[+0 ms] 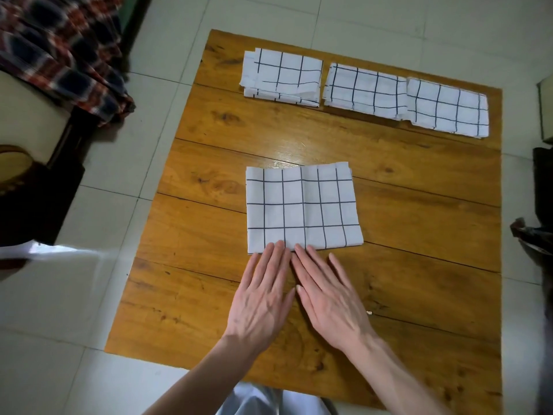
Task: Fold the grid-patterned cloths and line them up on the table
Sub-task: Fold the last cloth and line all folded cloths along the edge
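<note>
A: Head view – where was the cloth being worked on?

B: The white, black-grid folded cloth (302, 206) lay flat abt mid-table on the brown wooden plank table (419, 181), nearly square, w/ a crease running down its centre.

A: And the hands?

B: Both flat, palms down, side by side. The left hand (263, 298) had its fingers straight, tips resting on the near edge of that cloth. The right hand (326, 298) was likewise spread, fingertips at the same edge, just right of the left's. Neither grasped anything; fingers were extended, not curled.

A: Finished ones?

B: Three along the far edge of the table. The left folded grid cloth (282, 76) sat apart by a narrow gap from the middle folded grid cloth (365, 91); the right folded grid cloth (447, 107) touched, slightly overlapping, the middle one. Row slanted a bit, right end nearer the person.

A: Anything else?

B: Pale tiled floor (179, 40) under the table, and a red-and-navy plaid fabric (59, 49) on furniture at upper left.
</note>
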The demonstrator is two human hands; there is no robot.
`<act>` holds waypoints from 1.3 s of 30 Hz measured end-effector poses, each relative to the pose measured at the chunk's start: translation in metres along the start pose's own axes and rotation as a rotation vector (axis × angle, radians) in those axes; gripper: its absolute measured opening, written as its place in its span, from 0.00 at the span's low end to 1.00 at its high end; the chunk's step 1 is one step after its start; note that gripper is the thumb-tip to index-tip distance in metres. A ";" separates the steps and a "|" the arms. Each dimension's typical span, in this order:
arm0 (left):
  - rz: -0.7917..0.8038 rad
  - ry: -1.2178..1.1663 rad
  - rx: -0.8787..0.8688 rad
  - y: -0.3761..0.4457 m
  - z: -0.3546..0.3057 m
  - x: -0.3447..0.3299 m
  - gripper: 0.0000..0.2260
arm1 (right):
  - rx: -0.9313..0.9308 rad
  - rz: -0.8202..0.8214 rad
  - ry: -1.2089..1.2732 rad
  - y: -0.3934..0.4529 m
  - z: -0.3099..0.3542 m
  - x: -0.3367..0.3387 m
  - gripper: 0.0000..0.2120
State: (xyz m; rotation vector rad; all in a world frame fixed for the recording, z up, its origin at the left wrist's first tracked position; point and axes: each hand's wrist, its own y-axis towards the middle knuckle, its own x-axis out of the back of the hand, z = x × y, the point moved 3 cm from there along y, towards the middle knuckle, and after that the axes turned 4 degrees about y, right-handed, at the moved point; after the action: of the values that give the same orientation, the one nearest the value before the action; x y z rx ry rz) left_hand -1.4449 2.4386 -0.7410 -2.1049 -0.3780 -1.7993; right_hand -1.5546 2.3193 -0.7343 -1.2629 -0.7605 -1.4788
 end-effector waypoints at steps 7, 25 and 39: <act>0.019 -0.020 0.063 -0.003 0.004 -0.001 0.29 | -0.047 0.004 0.009 -0.001 -0.010 -0.001 0.28; 0.032 -0.082 0.139 -0.010 0.012 0.000 0.28 | -0.416 -0.078 0.025 -0.024 -0.057 0.005 0.30; -0.012 -0.082 0.153 -0.006 -0.003 0.000 0.30 | -0.122 -0.018 0.059 0.004 0.000 0.003 0.28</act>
State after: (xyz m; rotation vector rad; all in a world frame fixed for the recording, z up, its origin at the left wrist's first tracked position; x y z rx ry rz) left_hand -1.4499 2.4426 -0.7396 -2.0778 -0.5324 -1.6384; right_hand -1.5501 2.3174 -0.7316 -1.3000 -0.6522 -1.5909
